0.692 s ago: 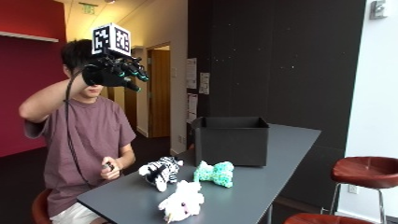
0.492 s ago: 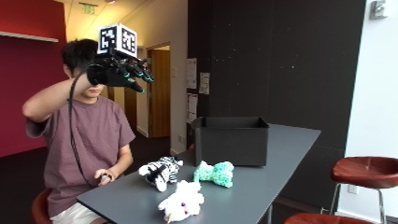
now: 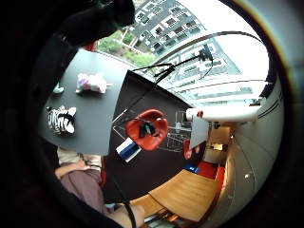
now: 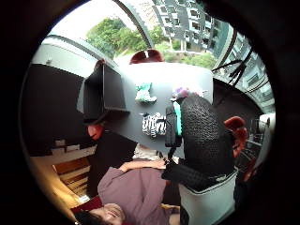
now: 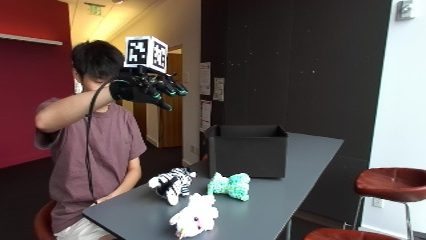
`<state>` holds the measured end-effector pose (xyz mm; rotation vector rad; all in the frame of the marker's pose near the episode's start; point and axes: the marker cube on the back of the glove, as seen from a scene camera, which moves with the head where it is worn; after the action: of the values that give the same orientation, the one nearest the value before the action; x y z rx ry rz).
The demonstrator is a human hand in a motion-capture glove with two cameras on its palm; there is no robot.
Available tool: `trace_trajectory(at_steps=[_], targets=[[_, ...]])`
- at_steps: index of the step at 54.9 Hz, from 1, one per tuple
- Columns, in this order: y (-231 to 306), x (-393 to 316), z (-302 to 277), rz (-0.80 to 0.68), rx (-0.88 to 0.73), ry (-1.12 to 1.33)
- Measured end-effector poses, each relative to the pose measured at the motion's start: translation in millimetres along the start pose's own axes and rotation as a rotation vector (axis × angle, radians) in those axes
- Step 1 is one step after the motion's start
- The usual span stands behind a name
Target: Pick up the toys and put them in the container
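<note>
Three soft toys lie on the dark grey table [image 5: 293, 175]: a zebra [image 5: 171, 182], a teal toy [image 5: 228, 185] and a white and pink toy [image 5: 195, 216] nearest the front edge. Behind them stands the open black container [image 5: 246, 150]. My gloved right hand [image 5: 148, 90] is raised at head height, well above and short of the toys, its fingers stretched out and holding nothing. The thumb side palm view looks down on the container [image 4: 101, 93], teal toy [image 4: 144, 92] and zebra [image 4: 152, 124]; the little finger side view shows the zebra [image 3: 61, 119] and white toy [image 3: 92, 83].
Red-brown stools [image 5: 394, 182] stand on the far side of the table. My bare left hand is down at my lap by the table's near edge. A black wall rises behind the table.
My raised gloved hand has moved forward from in front of my face toward the table, staying at head height. The toys and container have not moved.
</note>
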<state>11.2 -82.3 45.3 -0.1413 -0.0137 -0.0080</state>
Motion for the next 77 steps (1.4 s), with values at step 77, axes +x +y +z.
trace_trajectory(at_steps=[77], targets=[[-150.6, -21.7, 324.9, -0.004, -0.241, -0.15]])
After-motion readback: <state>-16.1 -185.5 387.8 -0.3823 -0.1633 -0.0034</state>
